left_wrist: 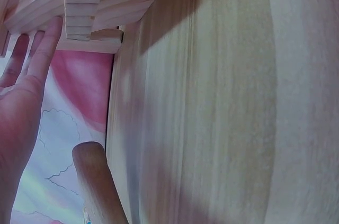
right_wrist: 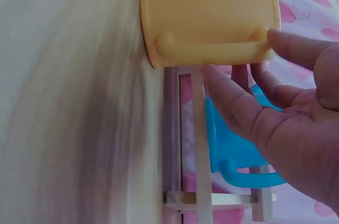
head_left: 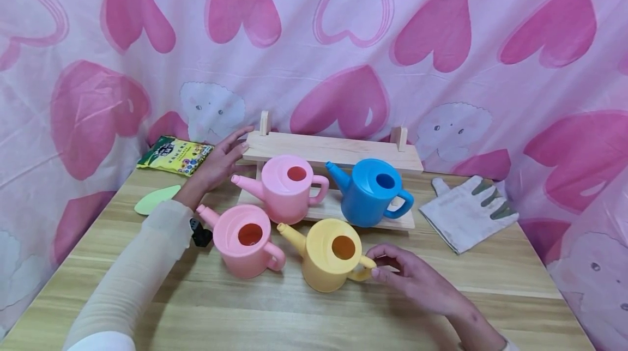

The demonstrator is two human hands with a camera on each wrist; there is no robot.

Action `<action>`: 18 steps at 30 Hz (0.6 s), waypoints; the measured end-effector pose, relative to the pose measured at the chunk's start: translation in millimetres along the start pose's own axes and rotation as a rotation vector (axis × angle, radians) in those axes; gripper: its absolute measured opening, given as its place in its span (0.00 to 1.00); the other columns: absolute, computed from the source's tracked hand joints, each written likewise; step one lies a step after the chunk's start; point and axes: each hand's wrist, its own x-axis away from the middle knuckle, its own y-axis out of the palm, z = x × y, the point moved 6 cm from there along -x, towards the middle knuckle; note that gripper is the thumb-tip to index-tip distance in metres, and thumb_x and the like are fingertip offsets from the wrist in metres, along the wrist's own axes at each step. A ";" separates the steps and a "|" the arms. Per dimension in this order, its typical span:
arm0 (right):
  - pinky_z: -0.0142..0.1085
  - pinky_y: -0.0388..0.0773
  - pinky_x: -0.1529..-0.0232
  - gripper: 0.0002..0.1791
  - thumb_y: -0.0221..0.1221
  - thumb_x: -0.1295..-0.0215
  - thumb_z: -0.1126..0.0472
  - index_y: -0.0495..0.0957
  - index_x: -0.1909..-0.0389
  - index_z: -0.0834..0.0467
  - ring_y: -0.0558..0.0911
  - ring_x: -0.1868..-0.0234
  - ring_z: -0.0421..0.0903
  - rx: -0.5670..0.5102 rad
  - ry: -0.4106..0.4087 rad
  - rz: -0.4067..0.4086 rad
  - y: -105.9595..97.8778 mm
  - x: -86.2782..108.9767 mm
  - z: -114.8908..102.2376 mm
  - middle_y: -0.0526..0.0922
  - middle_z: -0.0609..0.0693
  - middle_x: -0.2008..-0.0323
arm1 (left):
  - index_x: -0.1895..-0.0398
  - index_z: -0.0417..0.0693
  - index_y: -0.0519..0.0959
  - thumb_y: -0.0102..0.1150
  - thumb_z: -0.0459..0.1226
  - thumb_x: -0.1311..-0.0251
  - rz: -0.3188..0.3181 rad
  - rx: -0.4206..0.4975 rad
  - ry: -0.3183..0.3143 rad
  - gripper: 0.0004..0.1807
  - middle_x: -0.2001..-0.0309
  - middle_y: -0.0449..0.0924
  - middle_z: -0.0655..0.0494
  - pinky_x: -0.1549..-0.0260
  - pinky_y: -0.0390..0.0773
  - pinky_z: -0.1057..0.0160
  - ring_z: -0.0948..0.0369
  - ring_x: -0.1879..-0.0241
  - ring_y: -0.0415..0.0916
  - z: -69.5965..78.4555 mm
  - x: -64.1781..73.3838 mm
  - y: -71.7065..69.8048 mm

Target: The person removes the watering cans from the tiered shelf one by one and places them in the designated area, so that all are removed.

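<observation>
My left hand (head_left: 218,163) is at the left end of a wooden two-tier shelf (head_left: 333,146), its straight fingers against the upper board. The left wrist view shows those fingers (left_wrist: 45,49) stretched out beside the wood. On the right, my right hand (head_left: 417,277) pinches the handle of a yellow watering can (head_left: 327,261) between thumb and fingertips. Left of it stands a coral-pink watering can (head_left: 242,258). Behind these, a light pink watering can (head_left: 287,195) and a blue watering can (head_left: 368,198) sit at the lower tier.
A yellow-green packet (head_left: 176,155) and a pale green leaf-shaped piece (head_left: 154,198) lie at the left. Near my left forearm is a small black object (head_left: 201,234). A white work glove (head_left: 468,215) lies at the right. A pink heart-print curtain (head_left: 338,56) hangs behind the table.
</observation>
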 end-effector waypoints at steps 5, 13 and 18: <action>0.36 0.81 0.45 0.17 0.59 0.23 0.54 0.76 0.40 0.56 0.78 0.42 0.54 0.054 -0.052 0.169 -20.6 7.2 -10.8 0.79 0.54 0.42 | 0.18 0.65 0.58 0.54 0.49 0.23 -0.005 0.008 0.002 0.34 0.23 0.59 0.49 0.43 0.78 0.42 0.43 0.30 0.67 0.1 -0.7 0.5; 0.26 0.80 0.50 0.15 0.52 0.19 0.62 0.75 0.43 0.68 0.79 0.50 0.45 0.167 -0.313 0.656 -75.0 14.1 -37.2 0.79 0.57 0.49 | 0.18 0.66 0.58 0.55 0.51 0.24 0.012 -0.016 -0.009 0.35 0.23 0.58 0.49 0.43 0.78 0.42 0.43 0.30 0.66 0.3 -0.1 -1.5; 0.23 0.77 0.45 0.22 0.50 0.17 0.54 0.73 0.36 0.66 0.76 0.43 0.45 0.128 -0.287 0.746 -93.3 -1.1 -31.0 0.76 0.57 0.42 | 0.18 0.64 0.57 0.55 0.50 0.24 0.000 0.004 -0.006 0.35 0.23 0.58 0.49 0.43 0.77 0.40 0.42 0.30 0.66 -0.2 -0.4 -1.7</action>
